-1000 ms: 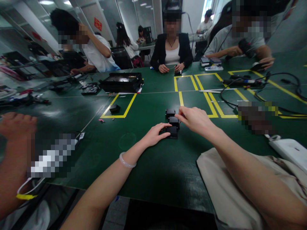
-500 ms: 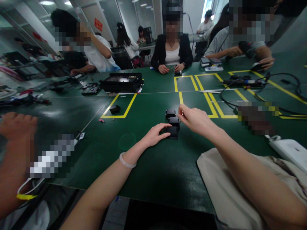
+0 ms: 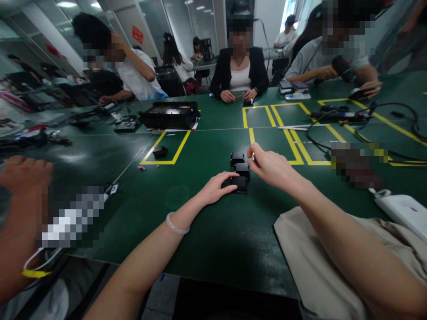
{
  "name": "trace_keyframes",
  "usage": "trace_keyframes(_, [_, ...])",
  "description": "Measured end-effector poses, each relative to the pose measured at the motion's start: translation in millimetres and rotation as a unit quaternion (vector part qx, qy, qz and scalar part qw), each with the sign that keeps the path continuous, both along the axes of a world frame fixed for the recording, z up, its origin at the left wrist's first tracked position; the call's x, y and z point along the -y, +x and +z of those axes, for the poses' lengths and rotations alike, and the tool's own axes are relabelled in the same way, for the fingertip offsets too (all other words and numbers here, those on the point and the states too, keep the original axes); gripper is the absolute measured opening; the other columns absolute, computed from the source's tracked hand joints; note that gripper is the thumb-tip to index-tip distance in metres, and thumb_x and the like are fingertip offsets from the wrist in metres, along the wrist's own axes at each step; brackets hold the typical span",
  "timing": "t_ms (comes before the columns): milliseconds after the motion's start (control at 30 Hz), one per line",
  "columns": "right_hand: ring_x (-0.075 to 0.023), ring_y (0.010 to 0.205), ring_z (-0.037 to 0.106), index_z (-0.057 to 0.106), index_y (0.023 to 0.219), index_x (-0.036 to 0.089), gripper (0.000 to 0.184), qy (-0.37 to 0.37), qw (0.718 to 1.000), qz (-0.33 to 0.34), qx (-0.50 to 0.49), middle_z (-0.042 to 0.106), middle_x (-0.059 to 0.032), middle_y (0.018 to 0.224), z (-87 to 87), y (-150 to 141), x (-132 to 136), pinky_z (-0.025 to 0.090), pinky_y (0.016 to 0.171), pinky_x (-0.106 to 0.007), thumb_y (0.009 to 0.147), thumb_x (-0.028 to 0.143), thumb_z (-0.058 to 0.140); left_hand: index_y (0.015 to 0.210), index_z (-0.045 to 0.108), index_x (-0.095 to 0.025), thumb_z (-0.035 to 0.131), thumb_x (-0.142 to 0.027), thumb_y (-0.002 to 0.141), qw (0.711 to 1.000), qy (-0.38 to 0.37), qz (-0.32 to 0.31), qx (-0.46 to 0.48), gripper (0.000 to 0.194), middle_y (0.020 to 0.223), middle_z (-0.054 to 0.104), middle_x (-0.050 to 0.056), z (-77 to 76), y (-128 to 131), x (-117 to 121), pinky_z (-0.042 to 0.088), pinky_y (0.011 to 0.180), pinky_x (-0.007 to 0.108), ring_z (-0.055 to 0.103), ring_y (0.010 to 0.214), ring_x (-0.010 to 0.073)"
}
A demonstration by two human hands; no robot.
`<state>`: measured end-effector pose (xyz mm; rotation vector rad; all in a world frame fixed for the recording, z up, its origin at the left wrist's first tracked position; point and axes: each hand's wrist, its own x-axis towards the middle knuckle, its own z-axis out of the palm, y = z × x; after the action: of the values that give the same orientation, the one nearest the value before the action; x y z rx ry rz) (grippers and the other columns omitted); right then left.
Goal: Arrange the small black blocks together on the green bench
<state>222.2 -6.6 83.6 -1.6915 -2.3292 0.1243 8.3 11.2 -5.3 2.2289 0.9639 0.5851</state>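
Three small black boxes lie in a row on the green table (image 3: 213, 231): a near one (image 3: 240, 183), a middle one (image 3: 242, 168) and a far one (image 3: 237, 158). My left hand (image 3: 216, 187) rests on the table with its fingers curled against the left side of the near box. My right hand (image 3: 271, 167) hovers just right of the middle box, fingertips pinched together; I cannot see anything between them.
A beige cloth (image 3: 320, 262) lies under my right forearm. A white device (image 3: 400, 211) sits at the right. A black tray (image 3: 170, 113) and a small black part (image 3: 159, 152) lie beyond, cables (image 3: 333, 118) to the right. Several people sit around the table.
My right hand has lifted slightly and drawn back from the middle box. My left hand stays by the near box.
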Motion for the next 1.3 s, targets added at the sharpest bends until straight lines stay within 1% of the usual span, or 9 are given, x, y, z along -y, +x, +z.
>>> trace_keyframes(100, [-0.0205,0.071,0.059,0.045,0.107,0.023,0.022,-0.005,1.000,0.000,-0.010,0.067,-0.0044,0.083,-0.1,0.2,-0.5,0.026,0.052,-0.027,0.090,0.034,0.039,0.127,0.052,-0.025,0.053,-0.039,0.091,1.000,0.000,0.001,0.000,0.039,0.123,0.057,0.006,0.0,-0.1,-0.1,0.046,0.089,0.034,0.055,0.111,0.0226])
trace_keyframes(267, [-0.0217,0.072,0.060,0.050,0.094,0.023,0.025,0.005,1.000,-0.007,0.013,0.065,-0.0040,0.079,0.1,-0.6,-1.2,0.025,0.052,-0.027,0.093,0.043,0.036,0.127,0.052,-0.025,0.053,-0.040,0.091,1.000,-0.001,-0.003,0.004,0.039,0.124,0.057,0.006,-0.1,-0.2,0.0,0.046,0.089,0.034,0.055,0.111,0.0221])
trace_keyframes(500, [-0.0213,0.073,0.060,0.045,0.107,0.023,0.020,0.004,1.000,-0.002,-0.004,0.067,-0.0041,0.085,-0.6,0.5,-0.8,0.024,0.052,-0.028,0.092,0.033,0.037,0.127,0.053,-0.025,0.054,-0.038,0.091,1.000,0.009,0.001,0.002,0.038,0.121,0.058,0.007,0.4,0.4,0.2,0.046,0.089,0.035,0.055,0.109,0.0225])
trace_keyframes(600, [-0.0215,0.074,0.061,0.046,0.102,0.023,0.021,0.000,1.000,-0.003,-0.012,0.067,-0.0037,0.084,-0.8,0.4,-1.4,0.024,0.052,-0.027,0.092,0.039,0.039,0.127,0.053,-0.025,0.054,-0.038,0.091,1.000,0.005,0.000,0.002,0.038,0.121,0.059,0.007,0.7,0.1,0.5,0.046,0.089,0.035,0.055,0.109,0.0227])
trace_keyframes(700, [-0.0222,0.074,0.061,0.049,0.093,0.023,0.028,0.005,1.000,-0.011,0.006,0.066,-0.0041,0.079,-0.6,0.1,-1.8,0.023,0.052,-0.027,0.093,0.047,0.035,0.127,0.053,-0.025,0.054,-0.039,0.091,1.000,0.005,-0.001,0.007,0.038,0.122,0.058,0.007,0.6,-0.2,0.5,0.046,0.089,0.035,0.055,0.109,0.0225])
trace_keyframes(900, [-0.0205,0.067,0.058,0.046,0.105,0.023,0.020,0.002,1.000,-0.004,0.002,0.066,-0.0040,0.081,1.7,1.5,0.0,0.023,0.051,-0.028,0.093,0.032,0.034,0.127,0.052,-0.025,0.053,-0.039,0.091,1.000,0.010,-0.007,0.007,0.038,0.122,0.058,0.007,0.0,-0.7,-0.1,0.045,0.089,0.034,0.055,0.110,0.0224])
trace_keyframes(1000, [-0.0205,0.068,0.058,0.046,0.106,0.023,0.021,-0.007,1.000,-0.005,-0.010,0.067,-0.0036,0.083,2.6,1.5,0.4,0.024,0.051,-0.028,0.091,0.034,0.037,0.127,0.052,-0.025,0.054,-0.038,0.091,1.000,0.010,-0.007,0.007,0.038,0.122,0.058,0.006,-0.2,-0.8,-0.2,0.045,0.089,0.033,0.055,0.110,0.0219])
trace_keyframes(1133, [-0.0219,0.071,0.059,0.050,0.097,0.023,0.025,0.001,1.000,-0.012,0.019,0.066,-0.0048,0.080,3.4,1.1,0.0,0.025,0.052,-0.028,0.093,0.043,0.036,0.127,0.052,-0.025,0.054,-0.038,0.091,1.000,0.008,-0.001,0.003,0.038,0.122,0.058,0.006,-0.3,-0.7,-0.1,0.046,0.089,0.034,0.055,0.110,0.0224])
trace_keyframes(1300, [-0.0196,0.067,0.057,0.048,0.105,0.023,0.020,-0.014,1.000,0.006,0.016,0.066,-0.0046,0.082,3.9,3.0,0.1,0.025,0.052,-0.028,0.092,0.033,0.036,0.127,0.052,-0.025,0.053,-0.038,0.091,1.000,0.008,-0.006,0.006,0.038,0.122,0.057,0.006,-0.7,-0.6,-0.4,0.045,0.089,0.033,0.055,0.111,0.0219])
